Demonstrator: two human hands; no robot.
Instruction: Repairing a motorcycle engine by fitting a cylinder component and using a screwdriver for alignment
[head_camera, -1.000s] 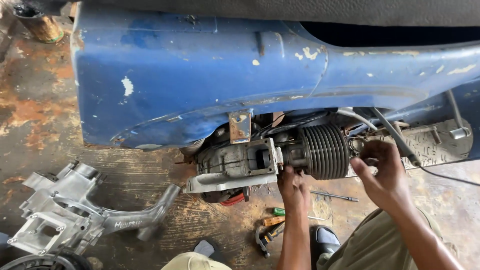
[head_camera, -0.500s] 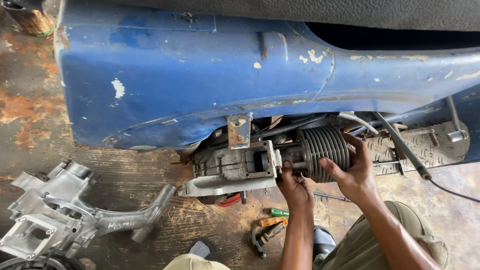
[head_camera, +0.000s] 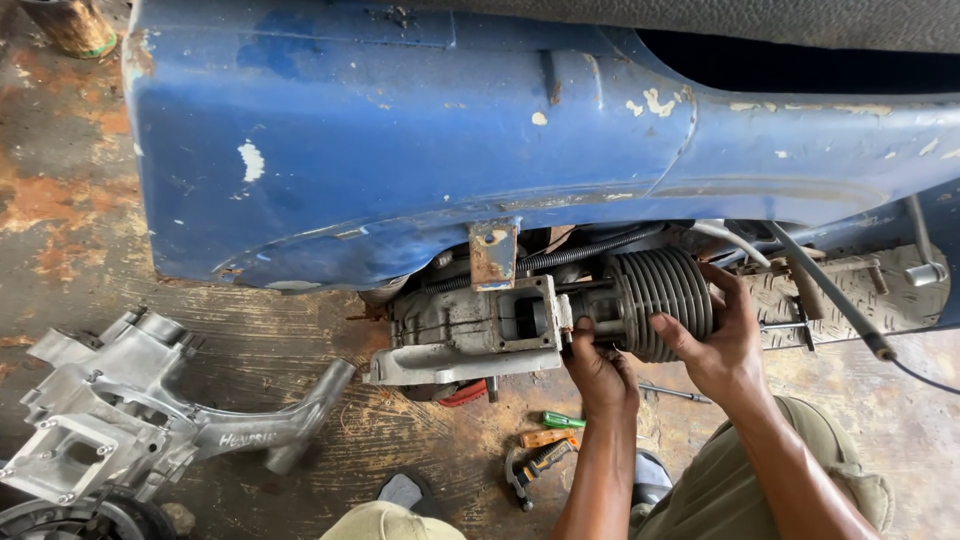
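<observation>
Right now the right hand (head_camera: 715, 345) grasps the finned cylinder (head_camera: 660, 300) under the blue scooter body (head_camera: 420, 150), fingers (head_camera: 725, 285) wrapped over its right end. Just left, the left hand (head_camera: 598, 370) reaches up to the gap between cylinder and grey engine case (head_camera: 470, 335), its fingers curled there; what they pinch cannot be told. Nearer, on the floor (head_camera: 250, 330), lie a green screwdriver (head_camera: 562, 421) and pliers (head_camera: 535, 465). Far left rests a loose aluminium casing (head_camera: 130, 415).

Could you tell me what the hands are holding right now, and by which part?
The right hand grips the finned engine cylinder around its ribbed side. The left hand touches its inner end, beside the crankcase.
</observation>
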